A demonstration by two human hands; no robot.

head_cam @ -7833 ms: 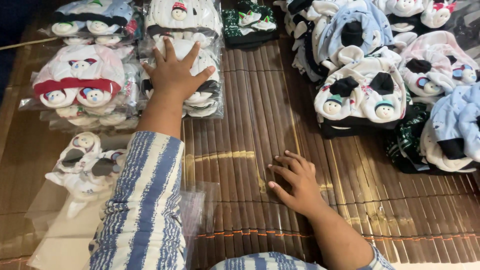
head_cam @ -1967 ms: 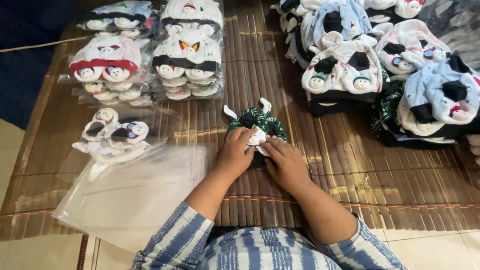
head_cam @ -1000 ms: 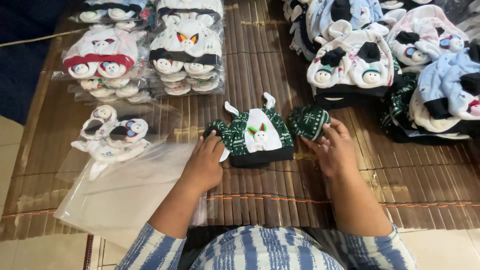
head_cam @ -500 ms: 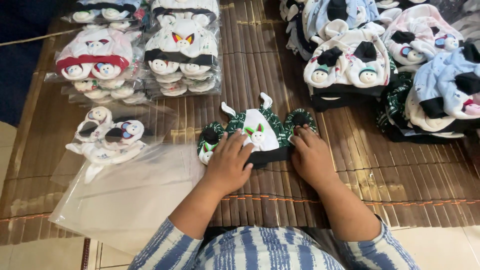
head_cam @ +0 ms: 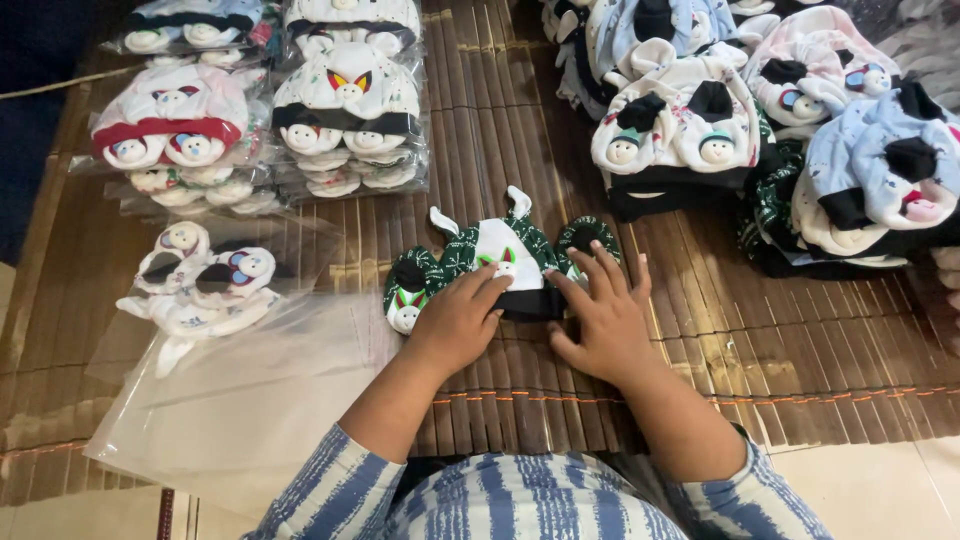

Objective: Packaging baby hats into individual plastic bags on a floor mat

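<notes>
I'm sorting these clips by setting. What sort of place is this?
Probably a small home packing spot for baby clothes, worked on the floor. A brown bamboo slat mat bears stacks of clear-bagged baby hat sets, loose piles of hats, and an empty clear plastic bag.

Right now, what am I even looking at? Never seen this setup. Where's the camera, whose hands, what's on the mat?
There is no machine here: a person works with two bare hands, and the single camera sits on their head, looking down. The striped sleeves at the bottom are the person's own arms.

The left hand and right hand both press flat on a green patterned baby hat set with a white front panel and two little ears; neither hand grips it.

Everything lies on a brown bamboo mat. Beside the left hand is an empty clear plastic bag, and further left a loose white set. At top left are bagged stacks of sets. At top right are unbagged piles in white, pink and blue.
</notes>
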